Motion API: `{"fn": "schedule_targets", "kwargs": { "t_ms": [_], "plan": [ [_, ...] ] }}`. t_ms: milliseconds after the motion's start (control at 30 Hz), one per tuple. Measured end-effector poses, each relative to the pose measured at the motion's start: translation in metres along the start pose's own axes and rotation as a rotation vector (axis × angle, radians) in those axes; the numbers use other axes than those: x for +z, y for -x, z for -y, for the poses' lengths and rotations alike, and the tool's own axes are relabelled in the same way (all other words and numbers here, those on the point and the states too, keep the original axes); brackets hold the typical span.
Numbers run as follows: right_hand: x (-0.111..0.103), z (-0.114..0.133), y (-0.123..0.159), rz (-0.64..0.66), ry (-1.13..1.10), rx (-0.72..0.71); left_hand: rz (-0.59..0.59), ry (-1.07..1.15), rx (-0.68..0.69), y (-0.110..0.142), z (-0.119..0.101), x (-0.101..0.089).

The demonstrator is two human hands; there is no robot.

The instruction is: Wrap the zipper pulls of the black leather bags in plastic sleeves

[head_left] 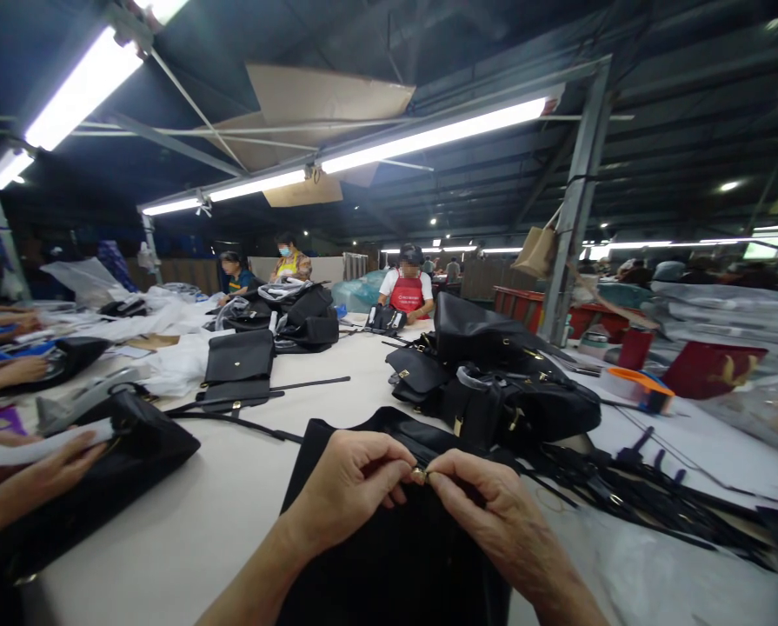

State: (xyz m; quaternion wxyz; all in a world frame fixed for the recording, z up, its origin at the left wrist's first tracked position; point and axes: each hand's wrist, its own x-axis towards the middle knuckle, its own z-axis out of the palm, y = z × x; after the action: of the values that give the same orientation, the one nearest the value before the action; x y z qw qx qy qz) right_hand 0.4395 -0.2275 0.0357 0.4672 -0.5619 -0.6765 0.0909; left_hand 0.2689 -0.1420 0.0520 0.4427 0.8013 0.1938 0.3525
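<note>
Gold-coloured hardware (418, 476), perhaps a clasp, sits pinched between left hand (350, 487) and right hand (489, 497) over a black bag (389, 569); even pressure suits it.

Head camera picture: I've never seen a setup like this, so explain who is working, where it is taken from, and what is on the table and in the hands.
There is no machine here, just a person's two bare hands. The single picture comes from a camera on their head, looking forward and down. The left hand and right hand pinch a small gold-coloured fitting at a black bag. On the pale table, a heap of black bags lies beyond, with black straps to the right. At the left edge, a co-worker's hand holds something white.
</note>
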Motion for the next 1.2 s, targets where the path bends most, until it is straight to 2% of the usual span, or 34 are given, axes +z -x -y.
{"fn": "schedule_targets", "kwargs": {
  "t_ms": [367, 467, 567, 667, 867, 967, 1100, 1200],
  "plan": [
    [0.001, 0.004, -0.001, -0.011, 0.013, -0.024, 0.046, -0.083, 0.017, 0.003, -0.002, -0.004],
    [0.001, 0.004, -0.001, -0.016, 0.013, -0.038, 0.04, -0.234, 0.085, 0.002, -0.004, -0.004],
    [0.001, 0.005, -0.001, -0.012, 0.007, -0.045, 0.025, -0.423, 0.214, 0.003, -0.006, -0.003],
    [0.0, 0.006, -0.001, 0.001, -0.004, -0.048, 0.028, -0.504, 0.275, 0.002, -0.006, -0.002],
    [0.0, 0.007, 0.0, 0.003, 0.004, -0.064, 0.024, -0.355, 0.107, 0.0, -0.003, -0.001],
    [0.001, 0.007, 0.0, 0.011, -0.021, -0.072, 0.031, -0.344, 0.065, 0.0, -0.003, -0.003],
    [0.002, 0.002, -0.001, -0.039, -0.057, 0.006, 0.024, -0.383, -0.002, 0.012, -0.007, -0.012],
    [0.002, -0.003, -0.001, -0.035, -0.052, 0.054, 0.096, -0.278, -0.139, 0.025, -0.012, -0.02]
  ]
}}
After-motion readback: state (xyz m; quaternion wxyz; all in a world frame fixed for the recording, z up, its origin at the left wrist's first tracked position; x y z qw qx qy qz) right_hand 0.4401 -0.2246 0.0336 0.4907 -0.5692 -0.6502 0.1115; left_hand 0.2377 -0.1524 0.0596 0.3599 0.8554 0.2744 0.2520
